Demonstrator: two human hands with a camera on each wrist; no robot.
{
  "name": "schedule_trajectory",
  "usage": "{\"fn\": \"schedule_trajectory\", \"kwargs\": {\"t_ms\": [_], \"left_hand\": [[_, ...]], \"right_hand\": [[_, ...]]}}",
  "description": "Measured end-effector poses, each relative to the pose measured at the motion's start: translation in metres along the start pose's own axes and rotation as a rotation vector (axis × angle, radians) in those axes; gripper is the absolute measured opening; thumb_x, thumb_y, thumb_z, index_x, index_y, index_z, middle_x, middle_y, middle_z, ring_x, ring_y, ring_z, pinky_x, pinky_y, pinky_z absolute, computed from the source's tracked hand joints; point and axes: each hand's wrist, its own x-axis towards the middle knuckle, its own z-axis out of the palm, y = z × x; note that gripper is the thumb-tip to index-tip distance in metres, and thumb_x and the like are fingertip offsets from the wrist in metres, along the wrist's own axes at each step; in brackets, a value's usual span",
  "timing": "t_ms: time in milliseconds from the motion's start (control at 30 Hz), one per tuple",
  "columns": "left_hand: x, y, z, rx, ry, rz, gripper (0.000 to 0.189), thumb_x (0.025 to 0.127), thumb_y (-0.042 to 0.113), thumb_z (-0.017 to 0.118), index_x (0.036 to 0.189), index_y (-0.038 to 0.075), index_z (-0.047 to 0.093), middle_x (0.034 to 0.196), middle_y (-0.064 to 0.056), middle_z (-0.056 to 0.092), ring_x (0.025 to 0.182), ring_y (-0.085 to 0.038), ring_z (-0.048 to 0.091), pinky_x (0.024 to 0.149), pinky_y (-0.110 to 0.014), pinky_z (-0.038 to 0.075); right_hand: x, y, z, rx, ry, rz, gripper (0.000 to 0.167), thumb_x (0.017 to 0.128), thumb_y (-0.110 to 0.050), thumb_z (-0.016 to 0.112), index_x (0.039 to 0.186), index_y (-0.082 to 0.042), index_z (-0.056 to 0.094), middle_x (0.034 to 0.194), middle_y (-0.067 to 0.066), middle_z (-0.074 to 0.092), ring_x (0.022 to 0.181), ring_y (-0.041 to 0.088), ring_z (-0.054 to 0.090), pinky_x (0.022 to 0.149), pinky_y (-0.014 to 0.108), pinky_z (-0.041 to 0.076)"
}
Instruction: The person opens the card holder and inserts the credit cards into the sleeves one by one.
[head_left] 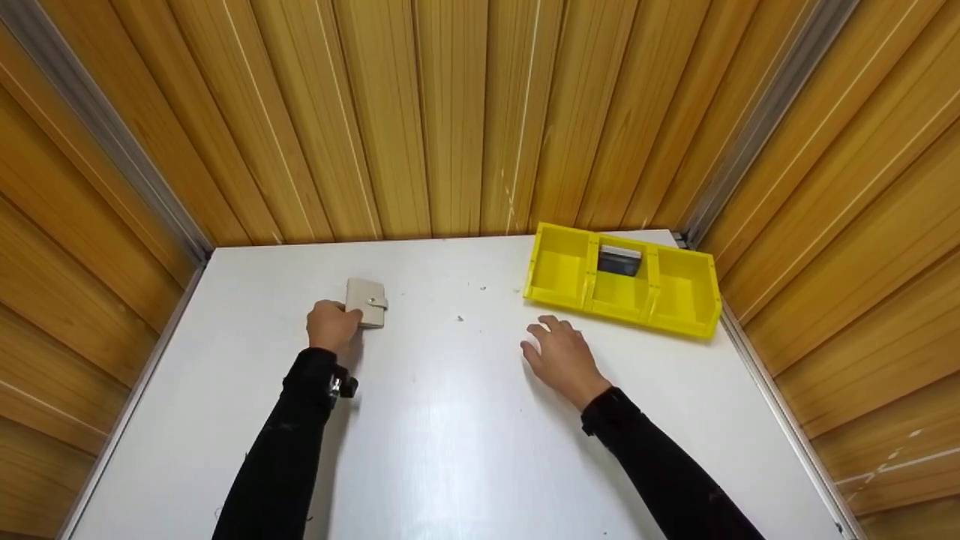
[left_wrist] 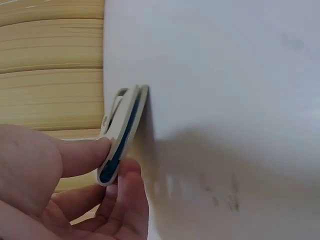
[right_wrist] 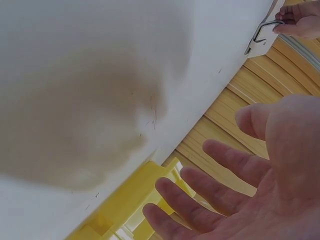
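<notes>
Beige wallet [head_left: 363, 298] sits on the left, towards the far side of the surface [head_left: 442, 397], its near left corner pinched between the left hand's [head_left: 332, 326] thumb and fingers. It looks light and fairly stiff; the folded spine [left_wrist: 106, 175] seems the surest hold. The right hand [head_left: 562, 358], fingers loosely spread, holds nothing near the yellow tray [head_left: 645, 321].

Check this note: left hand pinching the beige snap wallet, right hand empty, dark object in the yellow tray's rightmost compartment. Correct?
Not quite: the head view shows the dark object in the middle compartment of the yellow tray. The left hand pinches the beige snap wallet; the right hand is empty.
</notes>
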Motion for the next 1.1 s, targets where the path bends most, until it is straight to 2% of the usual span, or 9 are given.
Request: {"fn": "schedule_trajectory", "kwargs": {"t_ms": [133, 200, 367, 467, 567, 800, 967, 1100], "left_hand": [[-0.006, 0.008, 0.0, -0.093, -0.063, -0.039, 0.052, 0.103, 0.025, 0.063, 0.143, -0.007, 0.066, 0.14, -0.028, 0.07, 0.122, -0.039, 0.069, 0.097, -0.047, 0.063], [-0.01, 0.013, 0.001, -0.116, -0.085, -0.037, 0.053, 0.103, 0.027, 0.063, 0.144, -0.005, 0.065, 0.141, -0.026, 0.069, 0.123, -0.036, 0.069, 0.095, -0.043, 0.063], [-0.024, 0.028, 0.008, -0.195, -0.111, 0.031, 0.044, 0.1, 0.023, 0.064, 0.133, -0.006, 0.07, 0.119, -0.02, 0.075, 0.1, -0.025, 0.072, 0.081, -0.028, 0.056], [-0.035, 0.041, 0.011, -0.286, -0.127, 0.067, 0.037, 0.099, 0.017, 0.066, 0.127, -0.007, 0.069, 0.105, -0.014, 0.073, 0.085, -0.018, 0.074, 0.073, -0.024, 0.058], [-0.047, 0.053, 0.016, -0.362, -0.139, 0.099, 0.033, 0.098, 0.013, 0.068, 0.123, -0.007, 0.069, 0.099, -0.011, 0.072, 0.078, -0.015, 0.076, 0.072, -0.024, 0.063], [-0.08, 0.077, 0.033, -0.446, -0.195, 0.164, 0.022, 0.094, 0.008, 0.073, 0.113, -0.003, 0.074, 0.094, -0.013, 0.076, 0.073, -0.017, 0.078, 0.074, -0.031, 0.067], [-0.096, 0.084, 0.047, -0.457, -0.265, 0.207, 0.02, 0.091, 0.006, 0.073, 0.109, -0.002, 0.073, 0.094, -0.013, 0.075, 0.075, -0.02, 0.079, 0.076, -0.034, 0.068], [-0.107, 0.086, 0.055, -0.442, -0.323, 0.24, 0.018, 0.088, 0.006, 0.074, 0.105, -0.001, 0.072, 0.092, -0.012, 0.076, 0.076, -0.021, 0.08, 0.076, -0.035, 0.068]], "right_hand": [[0.001, 0.001, -0.002, 0.05, -0.023, 0.021, 0.039, 0.111, -0.033, 0.065, 0.133, -0.003, 0.076, 0.14, 0.02, 0.072, 0.131, 0.042, 0.068, 0.11, 0.061, 0.056], [0.002, -0.001, -0.003, 0.079, -0.036, 0.03, 0.036, 0.11, -0.031, 0.066, 0.128, -0.002, 0.078, 0.13, 0.019, 0.076, 0.125, 0.041, 0.072, 0.107, 0.059, 0.058], [0.006, -0.007, -0.005, 0.122, -0.022, 0.028, 0.027, 0.107, -0.026, 0.07, 0.115, -0.004, 0.082, 0.112, 0.016, 0.082, 0.108, 0.035, 0.078, 0.096, 0.054, 0.062], [0.009, -0.012, -0.007, 0.165, -0.003, 0.016, 0.02, 0.106, -0.022, 0.072, 0.109, -0.006, 0.083, 0.105, 0.012, 0.083, 0.098, 0.03, 0.078, 0.089, 0.049, 0.063], [0.013, -0.019, -0.01, 0.214, -0.006, 0.006, 0.016, 0.105, -0.021, 0.073, 0.105, -0.008, 0.084, 0.099, 0.009, 0.082, 0.091, 0.025, 0.075, 0.084, 0.044, 0.062], [0.018, -0.037, -0.015, 0.344, -0.003, -0.04, 0.018, 0.106, -0.026, 0.074, 0.102, -0.013, 0.086, 0.094, 0.0, 0.082, 0.082, 0.013, 0.069, 0.079, 0.035, 0.061], [0.021, -0.05, -0.016, 0.438, -0.006, -0.102, 0.017, 0.107, -0.029, 0.074, 0.105, -0.016, 0.085, 0.098, -0.001, 0.082, 0.083, 0.012, 0.07, 0.079, 0.03, 0.059], [0.02, -0.055, -0.015, 0.473, -0.004, -0.12, 0.021, 0.108, -0.033, 0.073, 0.107, -0.015, 0.085, 0.1, 0.0, 0.083, 0.08, 0.012, 0.069, 0.074, 0.027, 0.057]]}}
